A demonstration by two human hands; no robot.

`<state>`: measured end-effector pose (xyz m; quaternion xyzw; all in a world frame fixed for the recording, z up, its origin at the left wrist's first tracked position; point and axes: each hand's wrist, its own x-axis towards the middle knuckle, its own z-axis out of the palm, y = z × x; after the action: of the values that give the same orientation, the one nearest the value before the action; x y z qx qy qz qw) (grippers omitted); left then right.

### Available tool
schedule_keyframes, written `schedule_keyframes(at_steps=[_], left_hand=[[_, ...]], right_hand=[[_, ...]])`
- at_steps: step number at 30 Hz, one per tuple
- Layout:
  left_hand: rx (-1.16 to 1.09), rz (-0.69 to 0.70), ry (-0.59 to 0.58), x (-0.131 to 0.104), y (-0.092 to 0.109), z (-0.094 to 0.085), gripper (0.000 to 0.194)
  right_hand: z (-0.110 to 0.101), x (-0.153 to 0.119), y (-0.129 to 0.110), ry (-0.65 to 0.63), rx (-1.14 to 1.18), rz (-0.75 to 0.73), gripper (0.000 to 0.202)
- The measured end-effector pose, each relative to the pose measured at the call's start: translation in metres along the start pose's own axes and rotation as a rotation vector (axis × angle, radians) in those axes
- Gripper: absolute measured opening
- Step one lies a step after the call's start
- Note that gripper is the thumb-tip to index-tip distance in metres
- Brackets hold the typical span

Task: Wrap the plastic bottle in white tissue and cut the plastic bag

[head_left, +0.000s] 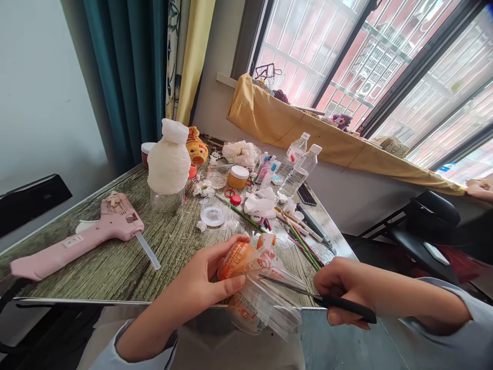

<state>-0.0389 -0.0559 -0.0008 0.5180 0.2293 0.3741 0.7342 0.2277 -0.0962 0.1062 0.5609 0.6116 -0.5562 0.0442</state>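
At the table's front edge, my left hand [215, 275] is wrapped round a clear plastic bottle [246, 308] with an orange printed label. Its right side is cut into loose clear strips [279, 303] that splay outward. My right hand [341, 288] grips black-handled scissors [350, 306], whose blades point left and lie against the plastic among the strips. Part of the bottle is hidden behind my left fingers.
A pink glue gun [84, 234] lies on the left of the wooden table [127, 272]. Behind are a white wrapped jar shape [169, 164], an amber jar [238, 177], water bottles [300, 169], crumpled tissue [261, 204], and green sticks [304, 246]. Another person's hand [479, 186] shows at the far right.
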Motion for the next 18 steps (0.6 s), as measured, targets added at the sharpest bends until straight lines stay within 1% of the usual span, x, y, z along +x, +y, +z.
schedule_keyframes(at_steps=[3,8,10,14,16,18], left_hand=[[0.008,-0.006,0.034,0.001,0.001,0.001,0.070],[0.020,0.019,0.063,0.001,-0.001,0.001,0.070],[0.017,0.028,0.086,0.001,-0.002,0.001,0.069],[0.039,0.027,0.105,0.002,-0.001,0.003,0.072],[0.061,0.022,0.116,0.002,0.000,0.004,0.073],[0.066,0.015,0.116,0.002,0.000,0.005,0.073]], right_hand=[[-0.006,0.000,-0.004,0.002,-0.041,0.038,0.042],[-0.016,-0.002,-0.021,-0.058,-0.093,0.116,0.043],[-0.014,-0.005,-0.027,-0.030,-0.145,0.150,0.042],[-0.006,-0.013,-0.038,0.091,-0.299,0.229,0.038],[-0.005,-0.017,-0.045,0.116,-0.394,0.262,0.038],[-0.009,-0.018,-0.052,0.104,-0.490,0.273,0.042]])
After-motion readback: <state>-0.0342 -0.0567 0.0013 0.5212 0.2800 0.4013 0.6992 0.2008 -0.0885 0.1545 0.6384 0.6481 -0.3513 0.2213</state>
